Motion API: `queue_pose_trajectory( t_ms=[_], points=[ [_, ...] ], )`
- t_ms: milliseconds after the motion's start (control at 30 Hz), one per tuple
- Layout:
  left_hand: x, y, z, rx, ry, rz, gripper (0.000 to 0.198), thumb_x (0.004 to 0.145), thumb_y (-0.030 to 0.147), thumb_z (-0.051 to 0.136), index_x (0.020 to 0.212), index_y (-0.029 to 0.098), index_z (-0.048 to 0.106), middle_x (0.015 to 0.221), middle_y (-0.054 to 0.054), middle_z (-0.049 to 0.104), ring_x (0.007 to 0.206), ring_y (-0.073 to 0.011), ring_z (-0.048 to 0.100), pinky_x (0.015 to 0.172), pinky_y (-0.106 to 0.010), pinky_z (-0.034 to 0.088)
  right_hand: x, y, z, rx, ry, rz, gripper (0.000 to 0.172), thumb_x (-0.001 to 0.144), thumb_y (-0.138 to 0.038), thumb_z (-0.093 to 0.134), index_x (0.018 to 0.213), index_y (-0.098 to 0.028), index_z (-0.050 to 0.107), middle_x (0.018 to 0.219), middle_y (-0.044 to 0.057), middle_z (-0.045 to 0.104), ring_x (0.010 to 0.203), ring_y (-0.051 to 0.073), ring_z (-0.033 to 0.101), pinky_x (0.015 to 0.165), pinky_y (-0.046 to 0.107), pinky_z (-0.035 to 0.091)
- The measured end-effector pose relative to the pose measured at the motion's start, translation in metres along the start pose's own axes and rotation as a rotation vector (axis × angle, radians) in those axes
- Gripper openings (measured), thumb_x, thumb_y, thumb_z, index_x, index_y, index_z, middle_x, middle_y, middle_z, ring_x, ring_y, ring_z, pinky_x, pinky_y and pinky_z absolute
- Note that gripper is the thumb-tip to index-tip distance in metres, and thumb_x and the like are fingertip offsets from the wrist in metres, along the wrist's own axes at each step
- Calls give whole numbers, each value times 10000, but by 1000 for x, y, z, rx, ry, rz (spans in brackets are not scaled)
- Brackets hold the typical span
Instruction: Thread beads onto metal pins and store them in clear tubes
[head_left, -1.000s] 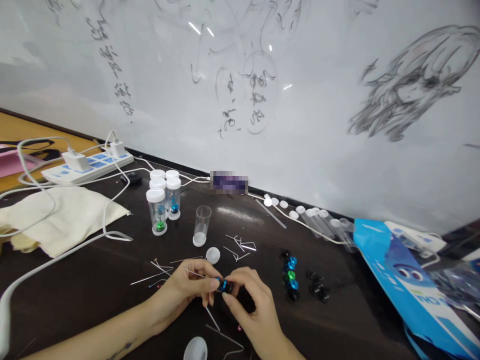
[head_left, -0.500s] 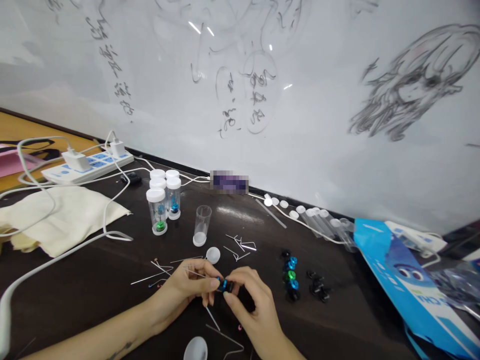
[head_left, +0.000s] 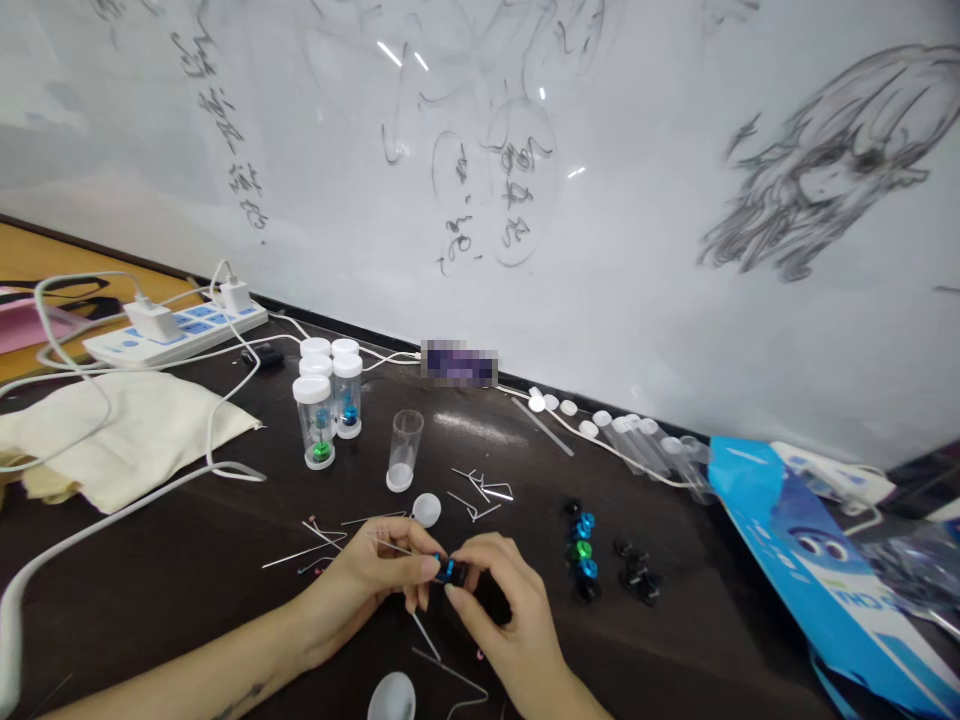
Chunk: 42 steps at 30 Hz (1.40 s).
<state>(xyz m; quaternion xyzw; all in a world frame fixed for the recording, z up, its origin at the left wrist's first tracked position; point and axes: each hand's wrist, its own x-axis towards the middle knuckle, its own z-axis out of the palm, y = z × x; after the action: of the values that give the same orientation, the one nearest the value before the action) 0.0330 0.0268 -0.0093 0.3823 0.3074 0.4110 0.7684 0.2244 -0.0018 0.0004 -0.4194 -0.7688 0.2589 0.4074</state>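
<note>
My left hand (head_left: pixel 379 578) pinches a thin metal pin (head_left: pixel 390 545) that runs up and left from its fingertips. My right hand (head_left: pixel 504 612) meets it from the right and grips small blue and black beads (head_left: pixel 448 570) at the pin's end. Both hands hover just above the dark table (head_left: pixel 187 560) near its front edge. More loose pins (head_left: pixel 315 545) lie left of my left hand. A row of blue, green and black beads (head_left: pixel 580 550) lies just right of my right hand.
An open clear vial (head_left: pixel 404 450) and its white cap (head_left: pixel 425 510) stand behind my hands; capped vials (head_left: pixel 326 400) with beads are further left. A cream cloth (head_left: pixel 120 435), power strip (head_left: pixel 176 330) and white cables sit at left. Empty tubes (head_left: pixel 637 440) and a blue bag (head_left: pixel 810 570) lie at right.
</note>
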Motion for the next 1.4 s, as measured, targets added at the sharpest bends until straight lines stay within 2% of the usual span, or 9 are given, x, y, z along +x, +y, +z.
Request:
queue_pose_trajectory(
  t_ms=[100,267,467,933,1133,1300,1400],
  points=[
    [0,0,1,2,2,-3,178,695,240,810,768,104,720,559,-19,648,481,-87,572,486,-177,438,0,-1,-1,1,-6,-5,85,895,-208,603,975,-235,616,840,13,615,838,188,571,792,319,424],
    [0,0,0,7,6,9,168,697,232,808,765,106,721,572,-14,644,491,-89,577,480,-175,435,0,-1,-1,5,2,2,129,884,-209,618,1009,-238,607,837,8,615,832,187,574,798,320,421],
    [-1,0,0,12,1,-3,167,707,238,799,769,105,721,557,-20,650,478,-89,573,485,-179,436,0,-2,0,-5,-14,-2,58,900,-225,601,954,-235,618,842,11,618,828,186,571,801,322,417],
    [-2,1,1,10,14,-2,182,690,246,812,764,107,721,558,-13,636,487,-89,568,484,-178,431,0,0,0,-14,-9,7,106,888,-225,614,994,-232,611,827,11,614,844,195,571,803,328,415],
    [0,1,1,17,5,-5,172,707,247,799,768,108,717,562,-20,649,480,-89,572,489,-182,437,0,-2,0,-7,-18,-3,52,900,-222,596,947,-234,614,837,11,609,827,189,569,761,317,421],
    [-1,2,2,15,10,-3,177,701,250,804,764,109,718,559,-16,644,487,-91,575,487,-179,435,0,-1,0,-9,-4,7,107,884,-222,616,990,-231,612,840,14,615,848,196,568,772,321,425],
    [-1,2,2,15,7,-4,168,707,243,798,767,108,719,561,-18,646,484,-90,572,493,-181,438,1,-2,0,-13,-4,1,73,888,-221,611,960,-228,616,842,15,615,834,190,567,765,316,426]
  ],
)
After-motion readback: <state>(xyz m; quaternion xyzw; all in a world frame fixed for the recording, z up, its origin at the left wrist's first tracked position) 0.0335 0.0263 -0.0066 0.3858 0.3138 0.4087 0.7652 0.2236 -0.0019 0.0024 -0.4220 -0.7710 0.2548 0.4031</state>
